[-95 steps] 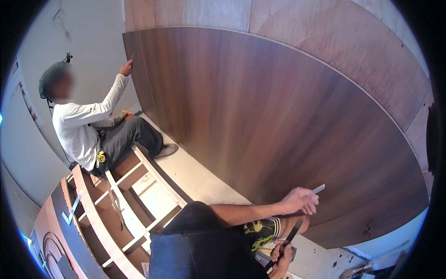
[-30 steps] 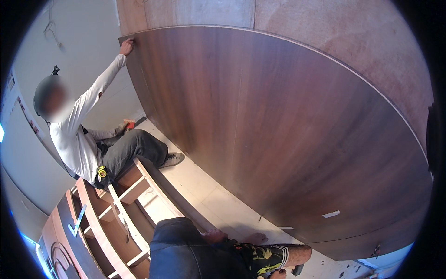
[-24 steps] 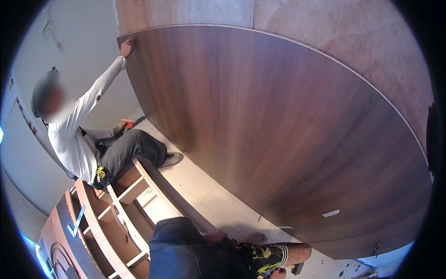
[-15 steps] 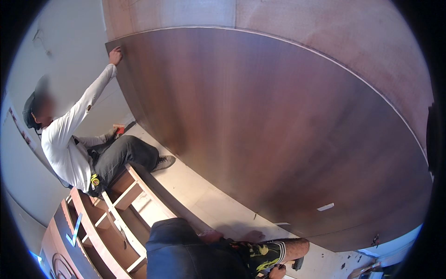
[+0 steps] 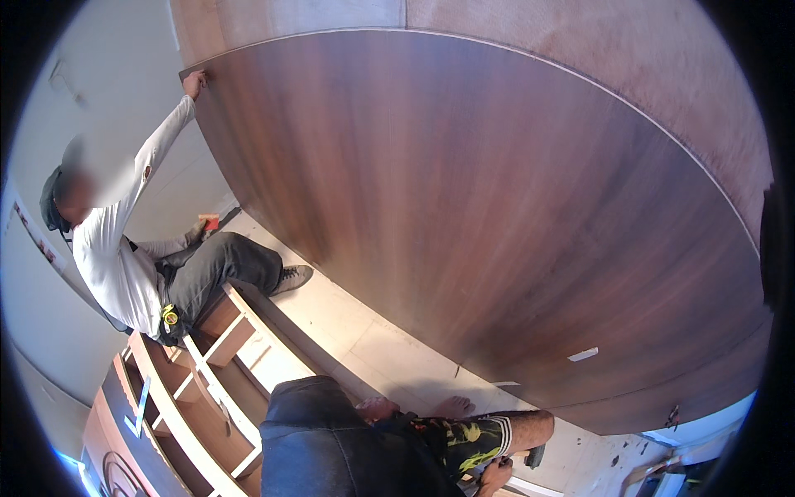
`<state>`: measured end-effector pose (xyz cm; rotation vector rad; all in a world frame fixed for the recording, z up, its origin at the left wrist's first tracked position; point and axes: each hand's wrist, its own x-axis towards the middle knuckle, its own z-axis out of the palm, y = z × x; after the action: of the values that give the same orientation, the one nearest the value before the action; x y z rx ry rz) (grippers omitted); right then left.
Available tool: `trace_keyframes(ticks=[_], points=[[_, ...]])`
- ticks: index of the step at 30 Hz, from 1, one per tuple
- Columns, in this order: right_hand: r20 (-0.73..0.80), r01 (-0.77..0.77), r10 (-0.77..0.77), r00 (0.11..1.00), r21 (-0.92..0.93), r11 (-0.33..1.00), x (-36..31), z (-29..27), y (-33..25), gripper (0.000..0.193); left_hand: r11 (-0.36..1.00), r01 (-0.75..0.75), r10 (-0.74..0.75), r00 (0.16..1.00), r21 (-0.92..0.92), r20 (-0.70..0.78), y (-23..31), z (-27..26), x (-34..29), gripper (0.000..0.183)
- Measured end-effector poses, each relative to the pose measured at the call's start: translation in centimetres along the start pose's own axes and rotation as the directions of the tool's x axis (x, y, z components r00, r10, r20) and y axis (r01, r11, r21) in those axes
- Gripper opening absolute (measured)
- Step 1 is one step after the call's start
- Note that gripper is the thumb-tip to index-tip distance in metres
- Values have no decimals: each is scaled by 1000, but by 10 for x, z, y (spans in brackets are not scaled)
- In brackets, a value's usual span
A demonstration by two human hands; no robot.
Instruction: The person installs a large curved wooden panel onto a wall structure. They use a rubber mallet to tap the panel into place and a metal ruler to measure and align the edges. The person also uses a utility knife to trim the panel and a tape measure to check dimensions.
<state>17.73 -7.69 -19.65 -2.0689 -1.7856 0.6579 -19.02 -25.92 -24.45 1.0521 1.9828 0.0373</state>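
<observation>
1. Drawn back since three seconds ago, the wearer's left hand is hidden; I can't tell its fingers.
2. Broad dark-brown wood-grain panel [image 5: 480,190] stretches from centre toward three o'clock, a small white strip [image 5: 583,354] against it at four.
3. Bare right hand [image 5: 497,474], five o'clock: fingers curled, grip unclear.
4. Co-worker's hand [image 5: 195,84], ten o'clock: fingers at the panel's corner.

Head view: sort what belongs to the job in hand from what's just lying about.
Likely in the job:
wood-grain panel, co-worker's hand at its upper-left corner
pale strip on the panel
dark-headed tool near the right hand

Apparently idle:
L-shaped square on the wooden frame
yellow tape measure at the co-worker's waist
</observation>
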Motion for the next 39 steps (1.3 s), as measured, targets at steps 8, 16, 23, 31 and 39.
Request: trace_keyframes(ticks=[8,16,23,31,39], points=[[40,-260,260,965,-7,966,3,-31,5,52,929,-368,367,930,34,31,32,-34,27,30],[-15,-292,320,947,368,883,-9,-57,4,52,771,-621,553,762,140,337,98,28,6,29],[-94,-214,285,954,451,867,-14,-37,-4,49,599,-774,587,598,203,546,122,14,5,29],[-62,-184,218,974,342,921,-12,-35,-8,47,507,-835,566,510,214,648,150,12,19,28],[33,-267,268,963,271,925,-21,-35,-6,40,443,-875,554,437,194,709,155,27,8,28]])
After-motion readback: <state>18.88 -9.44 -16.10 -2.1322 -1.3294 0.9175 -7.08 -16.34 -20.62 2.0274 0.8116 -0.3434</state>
